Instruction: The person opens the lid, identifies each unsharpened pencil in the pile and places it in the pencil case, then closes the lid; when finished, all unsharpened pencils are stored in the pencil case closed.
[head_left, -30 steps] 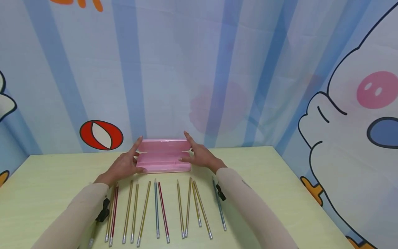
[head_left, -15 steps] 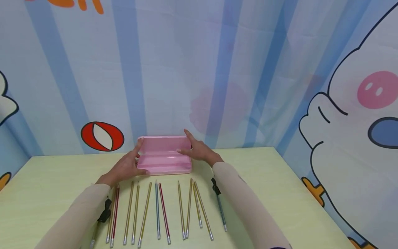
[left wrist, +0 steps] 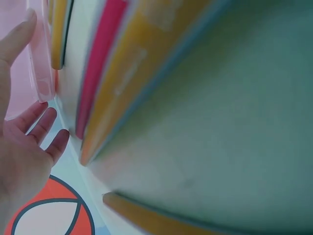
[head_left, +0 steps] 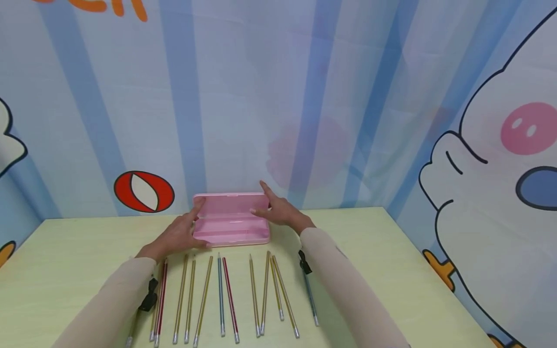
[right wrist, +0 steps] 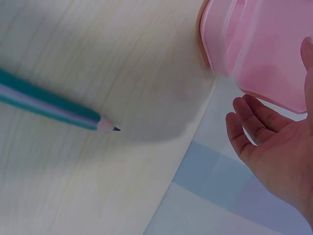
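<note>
A pink plastic pencil case [head_left: 235,237] lies on the table with its lid [head_left: 230,204] raised at the back; I see no pencils inside. At its left end is my left hand [head_left: 177,237], thumb along the front edge and index finger against the lid. Its other fingers show at the case's corner in the left wrist view. My right hand [head_left: 283,213] is at the right end, index finger up beside the lid and thumb over the inside. In the right wrist view its remaining fingers [right wrist: 254,120] are loosely bent by the lid's edge.
Several pencils lie in a loose row in front of the case: yellow [head_left: 204,295], red [head_left: 230,299], blue [head_left: 221,295] and, under the right forearm, teal [right wrist: 54,103]. A striped cartoon curtain [head_left: 235,96] hangs behind the table's back edge [head_left: 339,210].
The lid has swung further back, so more of the case's inside shows. Both hands have stayed at the case's ends, and my left index finger now lies against the lid's inner side.
</note>
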The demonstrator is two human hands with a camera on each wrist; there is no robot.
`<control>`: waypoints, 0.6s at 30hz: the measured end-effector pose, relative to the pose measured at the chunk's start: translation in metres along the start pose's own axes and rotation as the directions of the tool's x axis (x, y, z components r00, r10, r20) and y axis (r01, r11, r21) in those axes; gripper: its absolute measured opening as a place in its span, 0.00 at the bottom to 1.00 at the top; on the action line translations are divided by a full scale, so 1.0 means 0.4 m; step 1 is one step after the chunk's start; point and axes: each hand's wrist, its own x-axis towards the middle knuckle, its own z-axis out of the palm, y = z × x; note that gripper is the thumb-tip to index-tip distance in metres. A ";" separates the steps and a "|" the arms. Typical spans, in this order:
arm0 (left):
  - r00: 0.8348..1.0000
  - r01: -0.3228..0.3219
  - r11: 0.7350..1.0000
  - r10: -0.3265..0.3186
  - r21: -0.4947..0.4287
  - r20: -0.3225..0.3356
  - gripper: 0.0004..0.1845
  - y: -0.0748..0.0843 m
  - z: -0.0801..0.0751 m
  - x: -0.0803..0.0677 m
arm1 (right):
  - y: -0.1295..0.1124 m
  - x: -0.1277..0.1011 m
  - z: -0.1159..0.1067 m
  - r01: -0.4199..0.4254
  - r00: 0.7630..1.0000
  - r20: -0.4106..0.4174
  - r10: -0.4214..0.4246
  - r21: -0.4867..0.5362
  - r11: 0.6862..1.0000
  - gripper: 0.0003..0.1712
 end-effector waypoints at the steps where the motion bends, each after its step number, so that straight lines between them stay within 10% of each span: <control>1: 1.000 -0.005 1.000 0.005 0.002 -0.003 0.68 -0.001 0.001 0.000 | -0.001 -0.003 -0.001 -0.001 1.000 -0.004 0.001 0.001 1.000 0.54; 13: 0.999 -0.039 0.999 0.039 0.000 -0.013 0.67 -0.002 0.002 0.003 | 0.052 -0.040 -0.003 0.029 0.992 -0.125 -0.015 0.107 0.994 0.47; 18: 1.000 -0.017 1.000 0.017 -0.005 -0.001 0.67 0.002 -0.002 0.003 | 0.077 -0.050 -0.004 0.086 0.996 -0.036 -0.084 0.050 0.995 0.42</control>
